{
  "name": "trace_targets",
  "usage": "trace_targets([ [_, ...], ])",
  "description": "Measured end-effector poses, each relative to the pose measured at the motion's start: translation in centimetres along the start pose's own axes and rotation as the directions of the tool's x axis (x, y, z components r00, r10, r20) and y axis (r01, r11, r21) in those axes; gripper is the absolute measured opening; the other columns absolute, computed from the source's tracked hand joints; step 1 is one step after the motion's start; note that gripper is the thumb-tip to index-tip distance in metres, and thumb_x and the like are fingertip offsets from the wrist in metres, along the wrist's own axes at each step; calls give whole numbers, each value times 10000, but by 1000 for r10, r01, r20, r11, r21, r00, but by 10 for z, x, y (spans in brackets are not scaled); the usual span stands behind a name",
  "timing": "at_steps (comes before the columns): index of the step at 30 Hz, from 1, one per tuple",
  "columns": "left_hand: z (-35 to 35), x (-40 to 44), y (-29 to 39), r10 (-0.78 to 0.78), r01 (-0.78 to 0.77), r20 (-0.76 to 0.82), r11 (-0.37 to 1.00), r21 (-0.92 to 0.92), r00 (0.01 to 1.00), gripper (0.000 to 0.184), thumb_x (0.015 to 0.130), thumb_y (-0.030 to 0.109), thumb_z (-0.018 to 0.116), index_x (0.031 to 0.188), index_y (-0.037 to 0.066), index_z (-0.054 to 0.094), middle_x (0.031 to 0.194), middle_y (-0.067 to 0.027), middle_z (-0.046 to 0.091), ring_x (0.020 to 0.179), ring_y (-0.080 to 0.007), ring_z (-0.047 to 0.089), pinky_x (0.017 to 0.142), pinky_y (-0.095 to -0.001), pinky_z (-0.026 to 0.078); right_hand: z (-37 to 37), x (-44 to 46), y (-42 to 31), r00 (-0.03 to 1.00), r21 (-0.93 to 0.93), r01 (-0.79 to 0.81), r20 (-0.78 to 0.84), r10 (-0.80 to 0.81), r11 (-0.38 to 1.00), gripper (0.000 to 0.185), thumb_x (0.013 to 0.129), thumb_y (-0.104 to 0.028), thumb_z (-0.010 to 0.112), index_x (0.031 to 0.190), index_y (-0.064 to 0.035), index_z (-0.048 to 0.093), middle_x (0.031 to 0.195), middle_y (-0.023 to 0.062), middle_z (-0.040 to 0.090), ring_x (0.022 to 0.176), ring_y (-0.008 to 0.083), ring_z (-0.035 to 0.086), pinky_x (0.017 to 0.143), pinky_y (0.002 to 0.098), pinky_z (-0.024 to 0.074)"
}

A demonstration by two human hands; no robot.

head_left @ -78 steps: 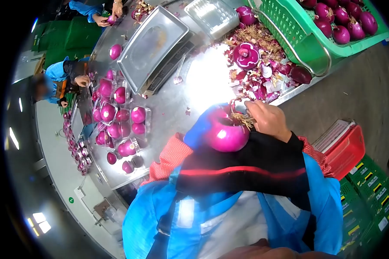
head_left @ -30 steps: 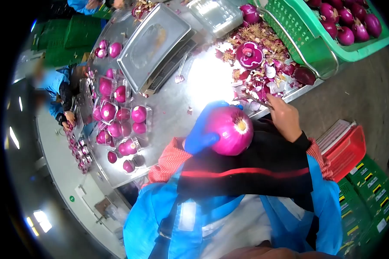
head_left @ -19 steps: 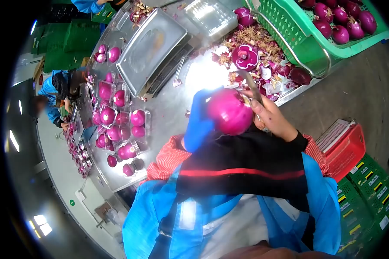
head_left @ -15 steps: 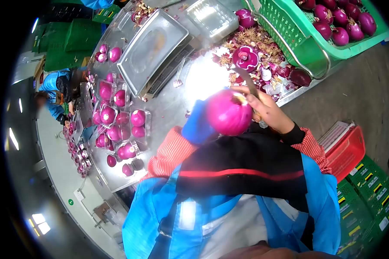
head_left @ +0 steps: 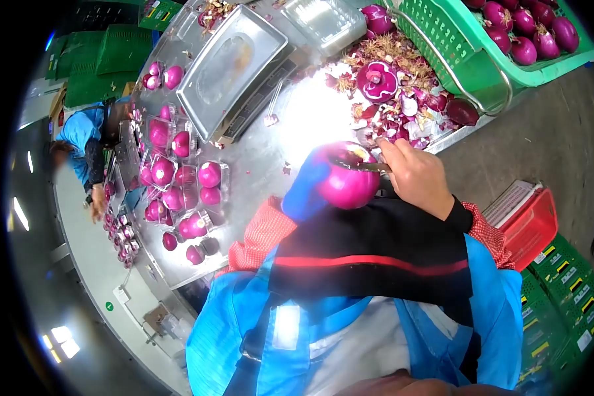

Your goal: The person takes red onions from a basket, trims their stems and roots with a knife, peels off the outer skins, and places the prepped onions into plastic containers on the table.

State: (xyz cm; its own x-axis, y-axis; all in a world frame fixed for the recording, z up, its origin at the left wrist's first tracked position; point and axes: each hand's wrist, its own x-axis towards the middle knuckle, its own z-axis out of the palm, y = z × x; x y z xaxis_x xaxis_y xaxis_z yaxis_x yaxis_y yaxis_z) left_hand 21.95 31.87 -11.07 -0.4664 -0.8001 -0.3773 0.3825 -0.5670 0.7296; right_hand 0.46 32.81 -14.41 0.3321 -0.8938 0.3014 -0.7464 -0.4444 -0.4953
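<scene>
My left hand, in a blue glove, is closed around the left side of a large red onion held in front of my chest. Bare, my right hand grips the handle of a knife. The dark blade lies across the upper part of the onion, where a pale cut patch shows. Some of the gloved fingers are hidden behind the onion. Just beyond my hands, a heap of onion skins and root trimmings covers the table corner, with another red onion sitting in it.
A green crate of red onions stands at the upper right. A metal scale and clear plastic trays sit on the metal table. Packed onions lie to the left. A co-worker bends at the far left.
The knife has swung from pointing up and away to lying across the onion's top. My right hand has turned with it. At the far left, the co-worker's arm has reached lower.
</scene>
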Motion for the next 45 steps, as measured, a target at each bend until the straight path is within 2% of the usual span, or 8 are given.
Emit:
trace_targets([
  [7,-18,-15,-10,13,-24,101,994,105,995,792,800,332,721,1421,21,340,1379,-165,465,1282,-266,462,1080,-407,377,12,-37,50,970,5,-240,-25,240,971,390,789,-50,611,1175,-101,586,948,111,626,690,323,624,593,407,500],
  [11,-16,-5,-21,2,1,19,983,-181,1000,676,845,273,679,1390,15,375,1361,-157,479,1257,-255,479,1077,-403,378,-5,-27,26,977,101,-207,-25,210,973,390,781,-70,636,1166,-117,593,918,100,612,668,311,612,576,400,486],
  [17,-14,-5,-23,26,-31,-110,999,-43,994,586,866,221,649,1358,15,407,1314,-148,507,1220,-252,499,1056,-400,394,-11,-10,-2,993,66,-88,80,83,994,369,770,-79,674,1136,-80,619,817,80,573,651,259,622,567,380,478],
  [26,-13,-6,-15,39,-43,25,984,172,999,652,846,226,684,1384,18,381,1343,-129,489,1249,-244,474,1073,-384,369,5,-21,11,999,-3,-17,-36,17,1000,288,819,-137,627,1102,-87,626,769,41,530,573,178,586,505,329,454],
  [35,-20,-4,-23,-9,15,-44,991,137,999,679,841,241,686,1394,11,365,1363,-149,477,1263,-260,469,1085,-408,363,28,-40,35,985,-58,-106,-145,97,993,427,770,-59,656,1193,-80,605,815,82,583,660,249,609,564,357,481],
  [38,-24,-11,-17,24,-25,14,998,53,1000,660,853,235,671,1394,9,367,1363,-154,477,1268,-271,468,1081,-417,372,33,-58,70,937,-94,-320,-179,300,943,433,774,-37,643,1203,-77,606,841,90,595,687,278,617,591,377,492],
  [42,-15,-6,-24,-10,1,-60,989,-149,998,605,902,267,623,1394,18,374,1355,-154,487,1252,-273,485,1056,-406,406,13,-37,51,920,213,-300,-194,341,930,441,811,-40,624,1245,-113,590,1008,115,648,787,318,645,658,372,516],
  [45,-12,6,-27,-55,35,-97,981,-192,994,557,985,389,492,1399,35,378,1338,-149,503,1211,-253,522,1014,-399,449,-12,-7,18,950,516,-294,68,304,804,513,852,-222,672,1333,-126,520,1168,139,620,878,303,644,772,372,512],
])
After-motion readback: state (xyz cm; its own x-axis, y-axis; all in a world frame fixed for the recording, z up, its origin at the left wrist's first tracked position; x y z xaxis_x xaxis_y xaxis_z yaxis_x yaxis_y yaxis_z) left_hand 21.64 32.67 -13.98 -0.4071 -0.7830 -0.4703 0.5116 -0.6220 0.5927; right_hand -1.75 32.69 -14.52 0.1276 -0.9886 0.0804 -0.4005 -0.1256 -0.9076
